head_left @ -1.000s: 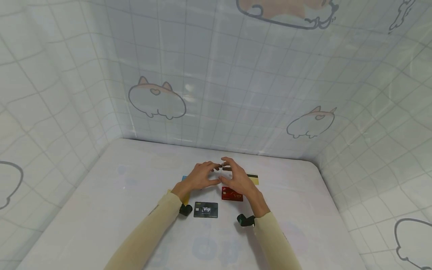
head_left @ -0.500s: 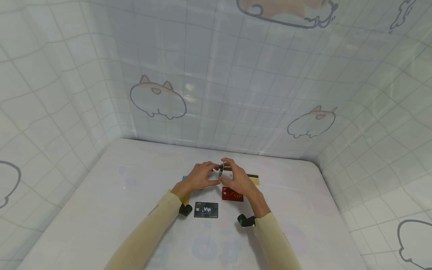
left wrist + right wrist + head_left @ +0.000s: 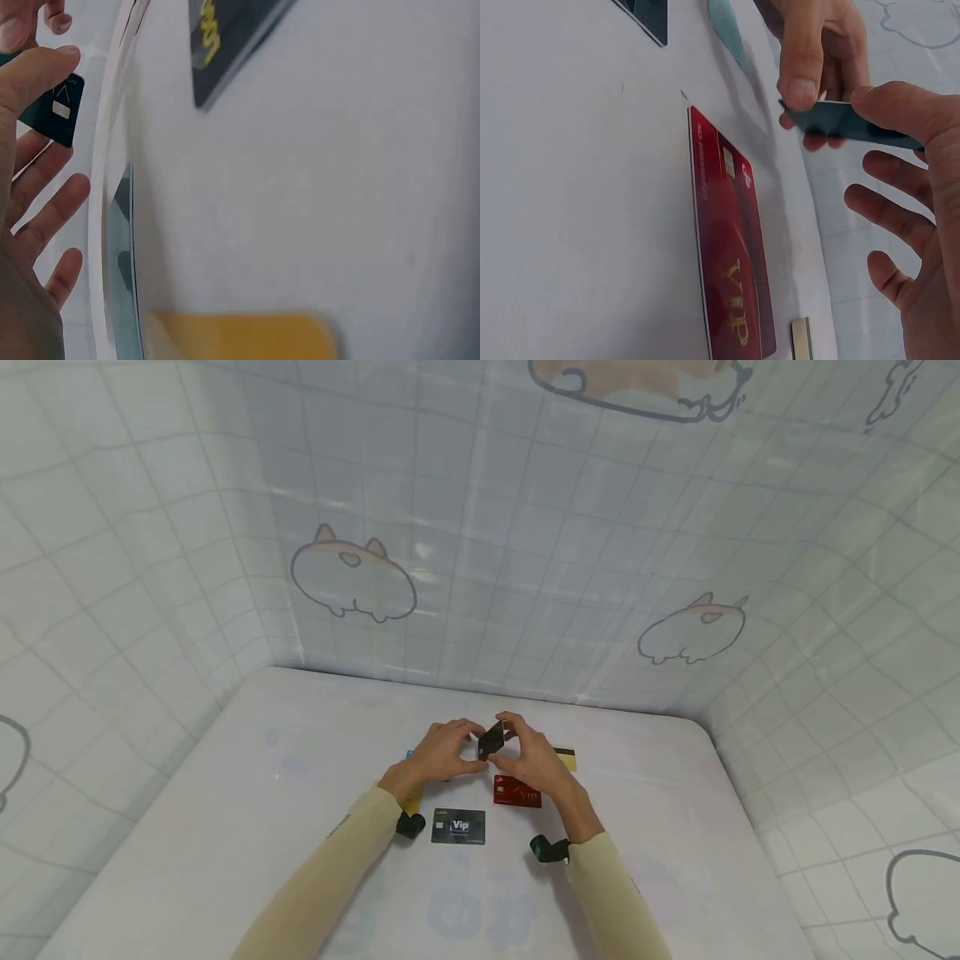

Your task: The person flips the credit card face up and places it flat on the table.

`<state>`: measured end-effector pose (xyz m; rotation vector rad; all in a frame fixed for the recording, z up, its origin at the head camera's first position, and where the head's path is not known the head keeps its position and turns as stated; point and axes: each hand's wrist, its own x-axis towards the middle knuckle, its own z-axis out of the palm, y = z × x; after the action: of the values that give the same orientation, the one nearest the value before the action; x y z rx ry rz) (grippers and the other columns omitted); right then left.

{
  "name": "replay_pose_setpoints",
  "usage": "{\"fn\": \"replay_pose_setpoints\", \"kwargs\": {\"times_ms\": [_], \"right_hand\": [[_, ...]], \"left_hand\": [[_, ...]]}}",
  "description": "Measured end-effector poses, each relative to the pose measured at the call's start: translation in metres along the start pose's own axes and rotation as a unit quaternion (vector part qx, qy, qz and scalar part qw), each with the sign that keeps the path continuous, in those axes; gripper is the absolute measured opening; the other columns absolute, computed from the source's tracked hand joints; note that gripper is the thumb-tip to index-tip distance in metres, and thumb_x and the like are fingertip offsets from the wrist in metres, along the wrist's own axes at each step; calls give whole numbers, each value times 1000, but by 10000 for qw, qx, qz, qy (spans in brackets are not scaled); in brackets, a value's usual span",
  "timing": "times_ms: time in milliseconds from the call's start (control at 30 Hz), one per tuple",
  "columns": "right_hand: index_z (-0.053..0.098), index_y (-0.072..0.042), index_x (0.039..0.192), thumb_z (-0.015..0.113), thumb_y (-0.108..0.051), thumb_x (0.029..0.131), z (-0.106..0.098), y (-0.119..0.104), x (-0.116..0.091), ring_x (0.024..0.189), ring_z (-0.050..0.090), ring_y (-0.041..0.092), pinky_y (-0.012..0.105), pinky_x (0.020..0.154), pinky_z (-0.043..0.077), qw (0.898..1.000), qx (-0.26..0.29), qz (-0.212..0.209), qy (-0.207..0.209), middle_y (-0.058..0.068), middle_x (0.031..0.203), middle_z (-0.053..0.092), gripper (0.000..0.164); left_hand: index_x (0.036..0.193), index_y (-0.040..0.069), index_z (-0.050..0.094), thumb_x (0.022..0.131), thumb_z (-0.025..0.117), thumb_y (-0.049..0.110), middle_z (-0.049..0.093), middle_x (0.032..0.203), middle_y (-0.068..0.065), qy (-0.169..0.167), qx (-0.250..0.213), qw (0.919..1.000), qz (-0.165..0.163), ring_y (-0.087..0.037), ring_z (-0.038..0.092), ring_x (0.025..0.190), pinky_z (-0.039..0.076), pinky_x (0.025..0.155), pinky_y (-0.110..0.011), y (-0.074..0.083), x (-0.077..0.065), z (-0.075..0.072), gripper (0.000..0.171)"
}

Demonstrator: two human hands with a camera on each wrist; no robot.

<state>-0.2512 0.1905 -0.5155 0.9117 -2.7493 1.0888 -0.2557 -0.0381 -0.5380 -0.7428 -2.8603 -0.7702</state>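
Above the far middle of the table, both hands hold a dark card point(image 3: 491, 741) with a light chip. My left hand point(image 3: 442, 750) pinches one end; in the left wrist view its thumb lies over the dark card point(image 3: 64, 112), other fingers spread. My right hand point(image 3: 534, 762) pinches the other end, its thumb on top in the right wrist view, where the card point(image 3: 832, 122) looks tilted. Below the hands lie a red VIP card point(image 3: 517, 792) and a black Vip card point(image 3: 458, 827). A yellow card point(image 3: 415, 802) and a blue card point(image 3: 409, 755) are partly hidden by my left hand and wrist.
A pale yellow card with a black stripe point(image 3: 565, 760) lies beyond my right hand, partly covered. All this is on a white table point(image 3: 262, 827), with sheeting point(image 3: 487, 568) printed with grid lines and animals around its back and sides.
The dark card has turned from nearly edge-on to showing its dark face to the head view. Both hands stay almost in place; the cards on the table have not moved.
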Motion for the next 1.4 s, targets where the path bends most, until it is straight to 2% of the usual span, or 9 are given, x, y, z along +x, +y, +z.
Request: {"fn": "replay_pose_setpoints", "kwargs": {"times_ms": [200,333,433,567,767,933,1133,1400], "right_hand": [[39,-20,150,78,-35,89,-1,5,-1,112,61,25,50,96,49,9996,-7,261,61,6,125,63,74],[40,-20,150,77,-37,88,-2,6,-1,114,60,24,49,96,49,9991,-55,411,34,6,130,62,74],[42,-20,149,77,-38,88,-2,8,-1,115,60,24,49,96,50,9989,-102,457,33,4,135,59,73],[45,-19,145,78,-40,88,-1,11,-2,116,60,24,47,95,51,9982,-366,473,95,3,140,55,70],[57,-17,133,79,-50,84,-1,14,-1,108,61,22,49,94,45,9913,-1229,375,280,2,132,59,63],[63,-17,128,77,-59,82,0,17,-1,116,59,23,51,96,45,9832,-1769,330,315,2,129,60,63],[64,-19,128,77,-58,82,1,18,-1,123,56,25,53,100,43,9814,-1844,488,212,3,129,60,62],[64,-21,129,76,-62,80,3,20,0,124,55,25,53,101,41,9778,-1990,656,-14,3,132,59,65]], "left_hand": [[132,20,59,82,81,49,66,124,5,-32,-11,10000,-80,-14,60,107,38,104,-48,-5,0,-4,62],[132,20,59,82,80,49,66,124,5,-87,-16,9999,-77,-16,60,108,38,104,-49,-5,1,-6,61],[132,22,60,82,79,52,66,124,6,-82,145,9998,-98,-15,59,107,38,103,-48,-6,1,-7,61],[132,24,61,82,78,55,66,124,5,-51,436,9990,-98,-16,59,108,38,103,-49,-5,1,-10,62],[135,28,61,83,75,58,65,126,4,-139,825,9965,-60,-17,59,110,38,103,-51,-8,2,-12,62],[135,28,62,83,73,59,64,129,4,-168,1011,9947,78,-18,59,113,38,102,-54,-9,3,-14,62],[137,28,61,83,75,56,62,135,3,-286,1043,9941,53,-22,56,124,37,104,-55,-8,2,-16,62],[136,27,62,83,76,56,63,135,2,-367,1121,9930,3,-22,56,124,37,104,-55,-9,3,-14,63]]}}
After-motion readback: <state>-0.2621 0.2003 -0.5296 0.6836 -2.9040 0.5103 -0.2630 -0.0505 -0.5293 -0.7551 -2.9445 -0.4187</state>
